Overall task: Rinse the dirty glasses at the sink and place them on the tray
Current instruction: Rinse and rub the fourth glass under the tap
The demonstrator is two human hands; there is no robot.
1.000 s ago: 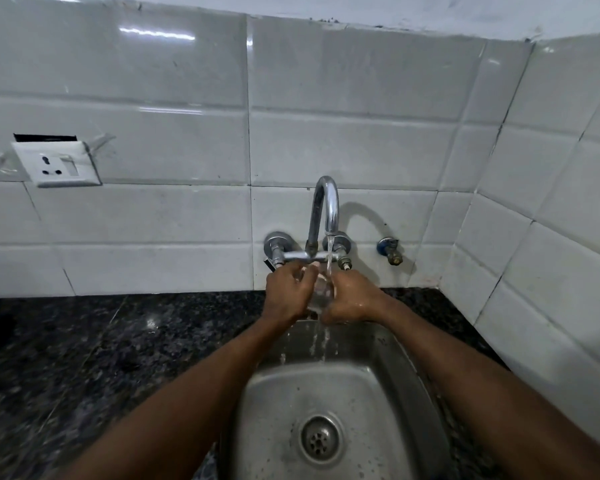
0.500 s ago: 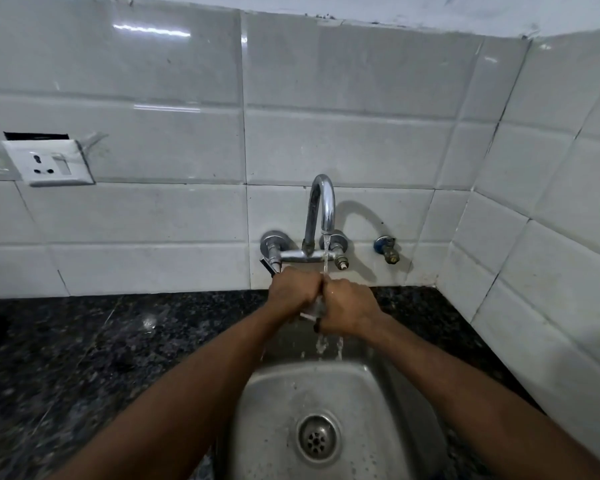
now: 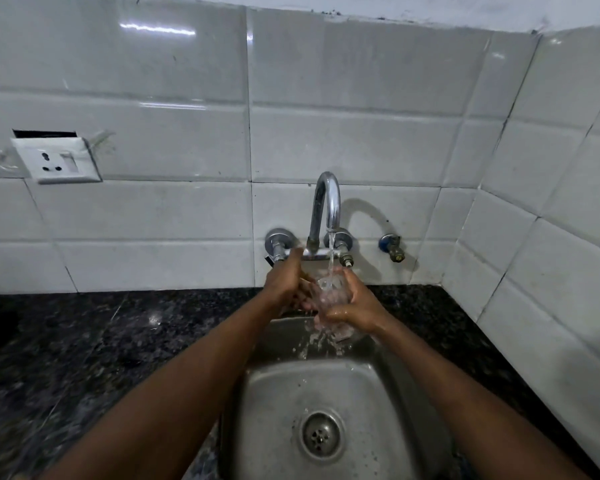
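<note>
we hold one clear glass directly under the tap, above the back edge of the steel sink. the water stream falls into the glass mouth and spills down into the basin.

hand state: the right hand is wrapped around the side wall of the glass and carries it. the left hand is pressed against the opposite side, fingers against the glass; we cannot tell whether it grips or only rubs the surface. both hands are together on the glass.

handling notes, as we judge them:
- the glass is rigid and thin-walled, so it is fragile. keep it clear of the tap spout and the sink rim.
- it is light when empty, noticeably heavier while filled with water.
- wet glass and wet skin make a slippery pair. take hold around the middle of the wall with a full wrap, not by the rim with fingertips.
- tip the water out before moving it away.

no tray is visible in this view. the dark stone counter lies on both sides of the sink.
</note>
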